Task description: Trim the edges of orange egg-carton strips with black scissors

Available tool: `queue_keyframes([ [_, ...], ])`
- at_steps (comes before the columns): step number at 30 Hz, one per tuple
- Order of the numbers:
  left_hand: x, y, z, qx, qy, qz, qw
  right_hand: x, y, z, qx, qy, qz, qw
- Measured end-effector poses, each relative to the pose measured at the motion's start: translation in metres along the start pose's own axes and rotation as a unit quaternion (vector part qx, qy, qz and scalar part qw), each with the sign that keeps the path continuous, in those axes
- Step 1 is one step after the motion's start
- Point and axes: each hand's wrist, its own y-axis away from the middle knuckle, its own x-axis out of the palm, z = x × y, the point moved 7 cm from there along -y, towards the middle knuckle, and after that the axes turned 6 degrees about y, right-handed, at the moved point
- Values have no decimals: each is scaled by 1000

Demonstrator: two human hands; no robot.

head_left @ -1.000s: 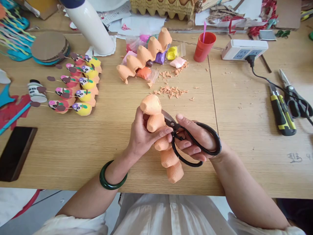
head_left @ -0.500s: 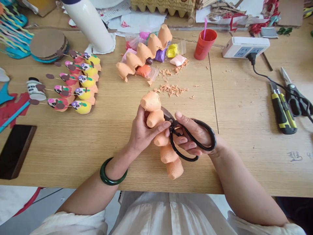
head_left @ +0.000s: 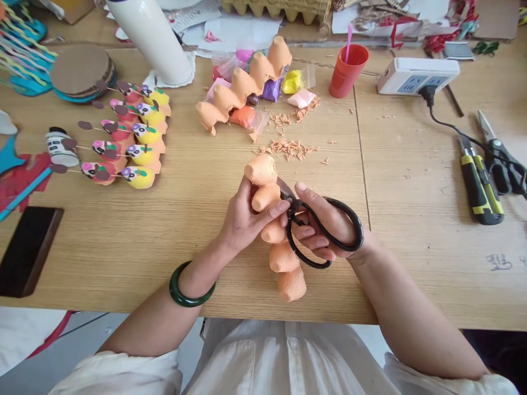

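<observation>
My left hand (head_left: 247, 219) grips an orange egg-carton strip (head_left: 284, 257), a row of several rounded cups slanting down toward the table's front edge. Its thumb lies across the middle of the strip. My right hand (head_left: 325, 222) holds black-handled scissors (head_left: 357, 230) by their loops, thumb through one and fingers at the other. The blades reach the strip's right edge beside the second cup; their tips are partly hidden behind it. Orange clippings (head_left: 288, 148) lie on the table just beyond the strip.
A second orange carton strip (head_left: 242, 82) rests on bags of coloured clay. Decorated carton cups (head_left: 138, 151), a white bottle (head_left: 154, 44) and a phone-like dark block (head_left: 28, 252) are to the left. Rightward lie a red cup (head_left: 348, 74), a power strip (head_left: 415, 77), a yellow-black cutter (head_left: 480, 186) and grey scissors (head_left: 500, 159).
The strip's upper end has shifted slightly right and turned a little more upright in my left hand. The scissors' handles have drawn slightly closer together.
</observation>
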Motion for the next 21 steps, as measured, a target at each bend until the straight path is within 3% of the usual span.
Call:
queue_keyframes([
  [15,-1,-2,9,2,-35,-1,999,-4,-3,-3,24,-1,-7,1000],
  [21,0,-2,7,-36,-63,-3,997,-7,-5,-6,17,7,-6,1000],
])
